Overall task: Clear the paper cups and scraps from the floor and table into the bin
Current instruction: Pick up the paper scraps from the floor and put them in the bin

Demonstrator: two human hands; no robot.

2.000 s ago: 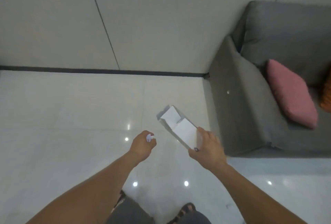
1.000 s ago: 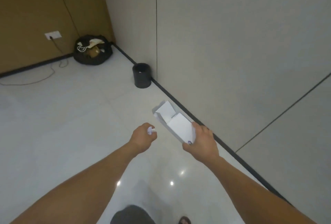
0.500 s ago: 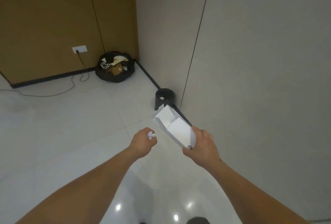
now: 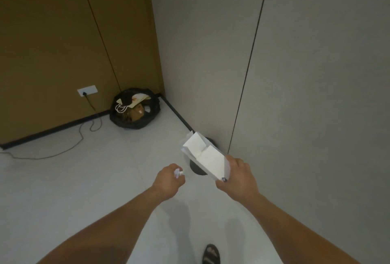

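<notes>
My right hand grips a white paper box by its near end, holding it tilted above the floor. The box's open far end points away from me. Behind and under the box stands a small black bin against the grey wall, mostly hidden by the box. My left hand is curled into a fist around a small white paper scrap that sticks out between thumb and fingers.
A black rubbish bag stuffed with paper bags and cardboard sits in the far corner. A wall socket has a cable trailing over the pale floor. The grey wall runs close on my right. My sandalled foot shows below.
I have turned left from the sofa and walked along the wall. The bin and the black bag have come nearer; the bin now lies behind the box. Both hands keep their hold.
</notes>
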